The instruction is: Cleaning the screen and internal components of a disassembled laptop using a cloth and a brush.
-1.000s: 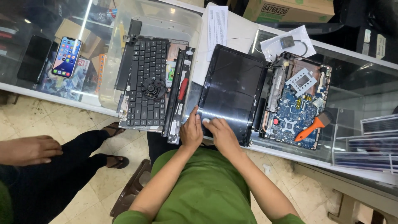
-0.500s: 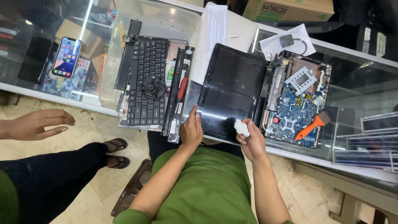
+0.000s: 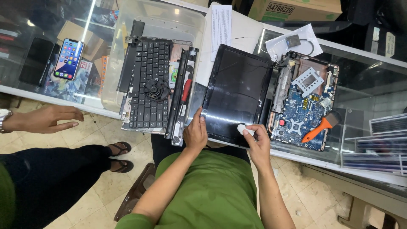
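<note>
A black laptop screen panel (image 3: 237, 91) lies flat on the glass counter in front of me. My left hand (image 3: 195, 135) grips its near left corner, thumb on the glass. My right hand (image 3: 256, 142) pinches a small white wad (image 3: 243, 129) against the screen's near edge. To the right of the screen sits the open laptop base with a bare blue circuit board (image 3: 299, 116).
A detached keyboard (image 3: 146, 82) with a small black fan (image 3: 157, 90) on it lies left, beside a red-handled tool (image 3: 186, 90). An orange-handled brush (image 3: 320, 127) rests on the board. A phone (image 3: 68, 58) lies far left. Another person's hand (image 3: 42, 119) reaches in at left.
My right hand has slid right along the screen's near edge and now holds up the white wad. The other person's hand at left has opened and moved further in.
</note>
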